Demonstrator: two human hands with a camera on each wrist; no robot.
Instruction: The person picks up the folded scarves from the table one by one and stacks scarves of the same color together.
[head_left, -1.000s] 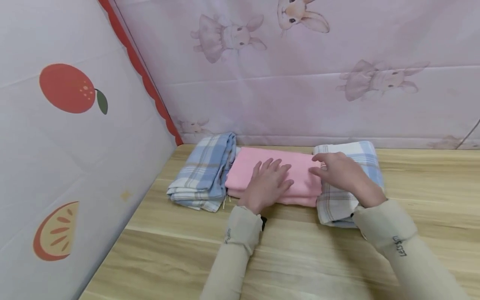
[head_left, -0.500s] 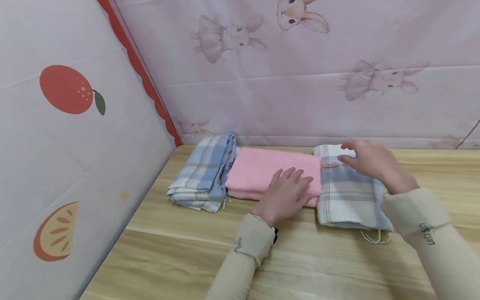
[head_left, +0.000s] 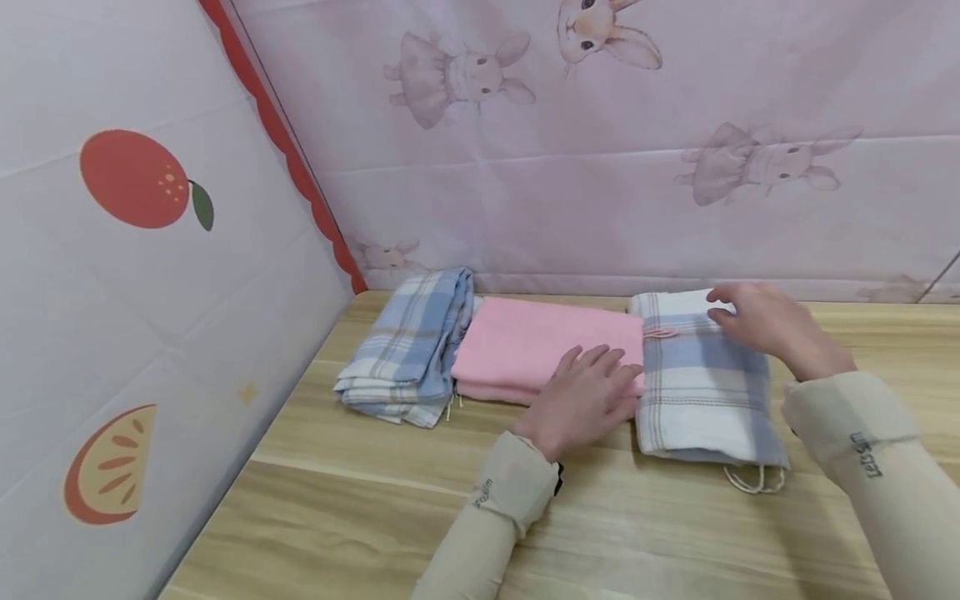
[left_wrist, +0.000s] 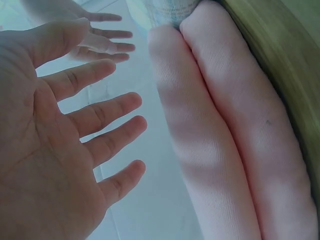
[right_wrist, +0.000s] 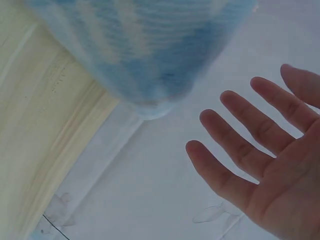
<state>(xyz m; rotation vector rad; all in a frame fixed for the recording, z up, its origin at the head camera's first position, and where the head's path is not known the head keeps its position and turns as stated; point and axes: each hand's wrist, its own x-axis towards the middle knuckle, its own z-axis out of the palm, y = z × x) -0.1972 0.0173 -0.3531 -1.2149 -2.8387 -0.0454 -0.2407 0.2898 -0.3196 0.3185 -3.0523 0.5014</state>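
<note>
Left hand and right hand hover, fingers outstretched.
Head view: left above the folded pink cloth, right by the rightmost folded blue-and-white plaid cloth. Left wrist: fingers apart from the pink cloth. Right wrist: apart from the plaid.

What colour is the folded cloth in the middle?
The middle cloth is pink, best seen in the head view.
</note>
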